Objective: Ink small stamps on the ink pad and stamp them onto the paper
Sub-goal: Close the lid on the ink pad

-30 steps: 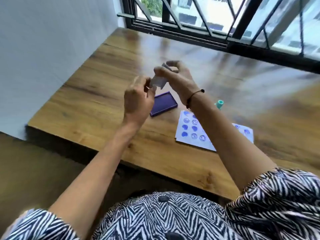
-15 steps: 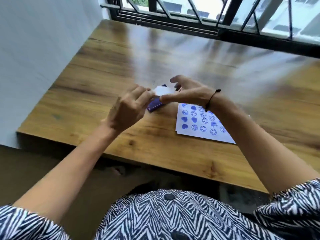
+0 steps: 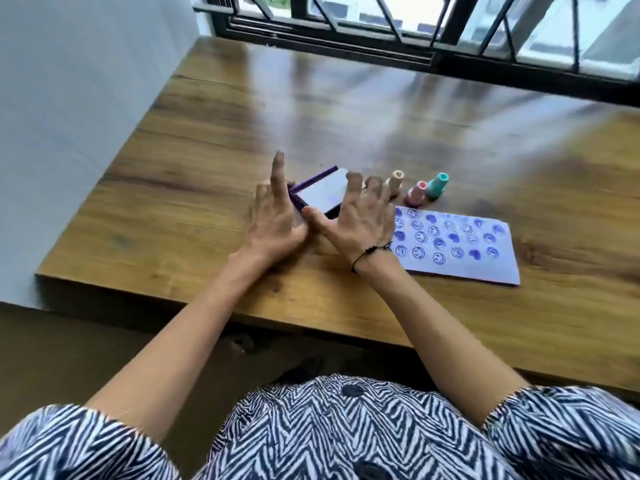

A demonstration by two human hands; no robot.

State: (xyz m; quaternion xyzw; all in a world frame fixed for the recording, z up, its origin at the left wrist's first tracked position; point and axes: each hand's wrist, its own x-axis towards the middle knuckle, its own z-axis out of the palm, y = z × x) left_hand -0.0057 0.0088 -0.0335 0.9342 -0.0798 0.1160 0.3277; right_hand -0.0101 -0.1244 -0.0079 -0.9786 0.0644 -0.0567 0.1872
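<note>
Near the table's (image 3: 173, 237) front edge, both splayed hands (image 3: 273, 220) (image 3: 360, 220) press the ink pad's (image 3: 322, 194) lid, grip released

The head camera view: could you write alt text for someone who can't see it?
Two bare hands, left hand and right hand, press a white lid onto a purple ink pad on a wooden table. Three small stamps stand beside stamped paper.

Daylight from the window (image 3: 450, 26) glares on the tabletop (image 3: 346, 109); edges perhaps motion-blurred.
</note>
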